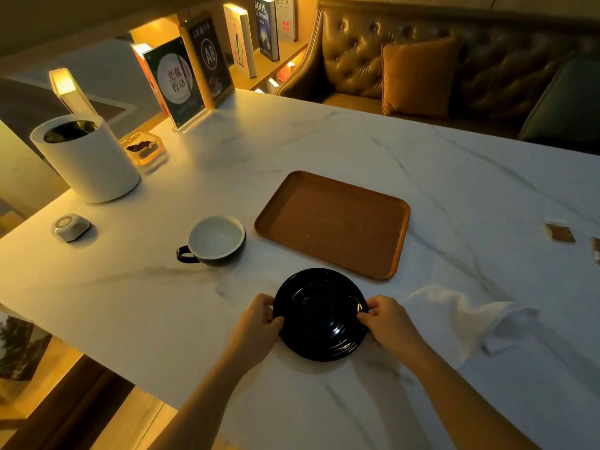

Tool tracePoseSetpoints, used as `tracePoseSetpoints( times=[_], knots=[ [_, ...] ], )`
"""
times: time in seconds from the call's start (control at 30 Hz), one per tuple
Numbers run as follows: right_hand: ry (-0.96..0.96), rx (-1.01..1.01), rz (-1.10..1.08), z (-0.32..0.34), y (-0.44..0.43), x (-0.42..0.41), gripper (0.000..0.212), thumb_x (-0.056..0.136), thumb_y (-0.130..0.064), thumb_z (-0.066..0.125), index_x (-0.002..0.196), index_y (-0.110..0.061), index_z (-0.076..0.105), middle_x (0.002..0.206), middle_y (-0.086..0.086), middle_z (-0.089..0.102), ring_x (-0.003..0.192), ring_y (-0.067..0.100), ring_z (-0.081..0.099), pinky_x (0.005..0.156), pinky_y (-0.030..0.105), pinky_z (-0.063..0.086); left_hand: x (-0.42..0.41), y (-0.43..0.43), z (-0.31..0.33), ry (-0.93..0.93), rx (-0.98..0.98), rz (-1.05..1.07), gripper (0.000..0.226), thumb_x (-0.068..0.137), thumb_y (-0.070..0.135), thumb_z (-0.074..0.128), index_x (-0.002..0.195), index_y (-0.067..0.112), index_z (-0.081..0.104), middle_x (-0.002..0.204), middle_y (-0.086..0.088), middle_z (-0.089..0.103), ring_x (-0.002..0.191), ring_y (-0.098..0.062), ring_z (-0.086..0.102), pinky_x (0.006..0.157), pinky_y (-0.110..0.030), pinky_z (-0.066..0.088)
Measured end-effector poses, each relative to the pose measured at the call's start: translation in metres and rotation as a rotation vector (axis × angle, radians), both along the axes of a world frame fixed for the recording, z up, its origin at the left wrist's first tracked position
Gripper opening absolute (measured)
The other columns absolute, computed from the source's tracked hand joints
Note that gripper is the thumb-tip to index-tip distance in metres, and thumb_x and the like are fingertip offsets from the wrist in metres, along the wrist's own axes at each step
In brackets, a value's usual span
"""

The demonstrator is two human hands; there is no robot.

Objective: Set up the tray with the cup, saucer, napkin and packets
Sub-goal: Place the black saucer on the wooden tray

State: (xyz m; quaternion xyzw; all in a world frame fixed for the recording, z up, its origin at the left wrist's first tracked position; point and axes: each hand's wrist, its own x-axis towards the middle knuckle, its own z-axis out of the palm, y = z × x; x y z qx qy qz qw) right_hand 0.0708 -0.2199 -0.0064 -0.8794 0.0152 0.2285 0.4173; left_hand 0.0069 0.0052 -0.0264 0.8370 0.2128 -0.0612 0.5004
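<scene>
Both hands pinch saucer point(319, 315) | left grip point(259, 323) left rim | right grip point(388, 321) right rim | tray point(331, 222) beyond

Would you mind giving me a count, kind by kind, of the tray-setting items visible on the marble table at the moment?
Tray: 1
Cup: 1
Saucer: 1, gripped at its rim by the left hand and right hand
Napkin: 1
Packets: 2, one in full view, one cut off at the frame edge
Total: 6
</scene>
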Motion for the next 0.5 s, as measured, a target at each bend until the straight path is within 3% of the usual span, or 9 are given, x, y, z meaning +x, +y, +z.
tracePoseSetpoints(
  times=[0.13, 0.27, 0.4, 0.5],
  knots=[
    [0.017, 0.058, -0.032, 0.015, 0.000, 0.015, 0.002, 0.083, -0.011, 0.059, 0.084, -0.010, 0.059, 0.063, 0.009, 0.061, 0.046, 0.015, 0.053, 0.041, 0.024, 0.042, 0.016, 0.007, 0.014, -0.059, -0.054, -0.002, 0.026, 0.078, -0.002, 0.059, 0.078, 0.023, 0.051, 0.053, -0.001, 0.049, 0.047, -0.021, 0.050, 0.058, -0.044, 0.044],
    [-0.056, 0.139, -0.047, 0.042, 0.005, 0.037, 0.006, 0.082, -0.009, 0.061, 0.078, -0.011, 0.058, 0.053, 0.005, 0.058, 0.036, 0.009, 0.050, 0.038, 0.024, 0.040, 0.045, 0.017, 0.035, -0.160, -0.114, 0.016, 0.026, 0.077, -0.007, 0.059, 0.077, 0.018, 0.053, 0.047, 0.000, 0.047, 0.043, -0.022, 0.045, 0.055, -0.041, 0.039],
    [-0.114, 0.216, -0.078, 0.068, 0.016, 0.066, 0.004, 0.083, -0.011, 0.062, 0.084, -0.008, 0.060, 0.061, 0.006, 0.061, 0.041, 0.007, 0.054, 0.039, 0.019, 0.042, 0.081, 0.031, 0.063, -0.273, -0.099, 0.026, 0.025, 0.076, -0.004, 0.058, 0.079, 0.021, 0.057, 0.043, 0.007, 0.049, 0.041, -0.013, 0.048, 0.052, -0.037, 0.041],
    [-0.171, 0.223, -0.101, 0.079, 0.026, 0.092, 0.008, 0.083, -0.013, 0.063, 0.088, -0.008, 0.060, 0.068, 0.008, 0.063, 0.047, 0.011, 0.056, 0.041, 0.019, 0.043, 0.110, 0.039, 0.078, -0.322, -0.041, -0.005, 0.019, 0.080, 0.003, 0.057, 0.089, 0.019, 0.060, 0.054, 0.008, 0.049, 0.054, -0.016, 0.050, 0.061, -0.043, 0.046]
  ],
)
